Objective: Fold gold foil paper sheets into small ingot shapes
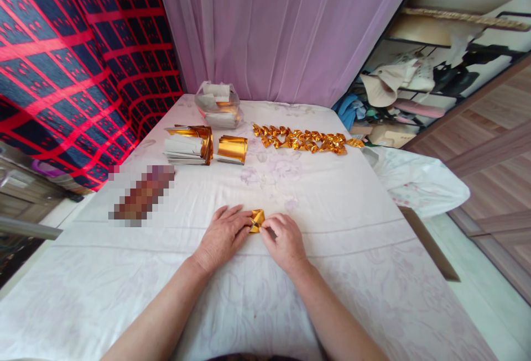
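- Head view: the left hand [222, 236] and the right hand [286, 241] rest on the surface [332, 228], which is covered by a pale cloth, and meet at a small gold foil piece [258, 220].
- Grip: the fingertips of both hands pinch the gold foil piece at its edges and press it against the cloth; neither hand is released.
- Judgement: the fold is best made with the piece pinned flat by one hand while the other runs the crease, edges aligned before pressing, since foil keeps every wrong crease.
- Surroundings: a row of folded gold pieces [305, 140] lies well apart at the far side, with a stack of gold sheets [232, 149], a paper bundle [188, 145] and a clear bag [218, 105] near it.
- Obstruction: nothing lies between the hands and these items; a blurred patch to the left cannot be identified.
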Demonstrator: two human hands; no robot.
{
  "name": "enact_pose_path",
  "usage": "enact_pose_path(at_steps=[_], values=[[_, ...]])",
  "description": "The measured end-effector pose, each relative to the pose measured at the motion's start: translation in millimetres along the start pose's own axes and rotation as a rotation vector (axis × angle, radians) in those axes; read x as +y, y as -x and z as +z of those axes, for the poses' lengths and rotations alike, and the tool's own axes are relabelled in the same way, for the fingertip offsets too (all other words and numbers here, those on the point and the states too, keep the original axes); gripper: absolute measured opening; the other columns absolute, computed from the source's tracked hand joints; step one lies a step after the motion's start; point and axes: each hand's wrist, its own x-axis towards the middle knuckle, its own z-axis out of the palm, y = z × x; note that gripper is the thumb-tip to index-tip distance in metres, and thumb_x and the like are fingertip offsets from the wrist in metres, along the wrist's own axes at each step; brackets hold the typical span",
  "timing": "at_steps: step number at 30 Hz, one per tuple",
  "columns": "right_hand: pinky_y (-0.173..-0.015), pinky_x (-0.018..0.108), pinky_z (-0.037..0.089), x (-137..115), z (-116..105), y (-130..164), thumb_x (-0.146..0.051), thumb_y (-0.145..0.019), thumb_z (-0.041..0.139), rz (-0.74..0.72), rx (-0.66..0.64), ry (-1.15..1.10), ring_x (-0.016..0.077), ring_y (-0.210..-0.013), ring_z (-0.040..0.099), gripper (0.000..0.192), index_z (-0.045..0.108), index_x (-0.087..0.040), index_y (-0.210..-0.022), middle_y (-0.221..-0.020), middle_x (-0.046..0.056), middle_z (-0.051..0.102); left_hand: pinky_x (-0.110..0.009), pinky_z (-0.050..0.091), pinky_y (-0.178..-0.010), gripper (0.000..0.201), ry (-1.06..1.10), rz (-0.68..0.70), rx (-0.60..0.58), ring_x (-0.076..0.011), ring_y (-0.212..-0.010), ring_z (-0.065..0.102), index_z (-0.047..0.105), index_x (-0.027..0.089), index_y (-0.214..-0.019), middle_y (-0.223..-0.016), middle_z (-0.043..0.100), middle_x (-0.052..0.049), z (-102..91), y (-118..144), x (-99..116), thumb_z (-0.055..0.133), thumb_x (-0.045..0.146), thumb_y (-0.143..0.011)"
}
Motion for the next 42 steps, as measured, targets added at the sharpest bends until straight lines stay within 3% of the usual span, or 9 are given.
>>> enact_pose_path(at_steps=[7, 42], values=[[-0.075, 0.031, 0.040, -1.2, 1.2, -0.1, -0.014, -0.081, 0.062, 0.022, 0.010, -0.007, 0.0183, -0.079, 0.057, 0.010, 0.062, -0.021, -0.074, -0.079, 0.001, 0.063, -0.052, 0.028, -0.111, 0.021, -0.020, -0.014, -0.005, -0.0255, -0.132, 0.047, 0.062, 0.030, -0.111, -0.132, 0.063, 0.001, 1.5, -0.1, 1.0, 0.057, 0.029, -0.091], [-0.076, 0.031, 0.042, -0.8, -1.0, 0.0, -0.019, -0.086, 0.057, -0.001, -0.018, 0.002, 0.0183, -0.081, 0.057, 0.011, 0.062, -0.021, -0.076, -0.082, 0.003, 0.062, -0.051, 0.028, -0.111, 0.019, -0.028, -0.011, 0.066, -0.0256, -0.129, 0.050, 0.063, 0.028, -0.106, -0.126, 0.066, -0.001, 7.0, 0.4, 3.4, 0.059, 0.029, -0.087]])
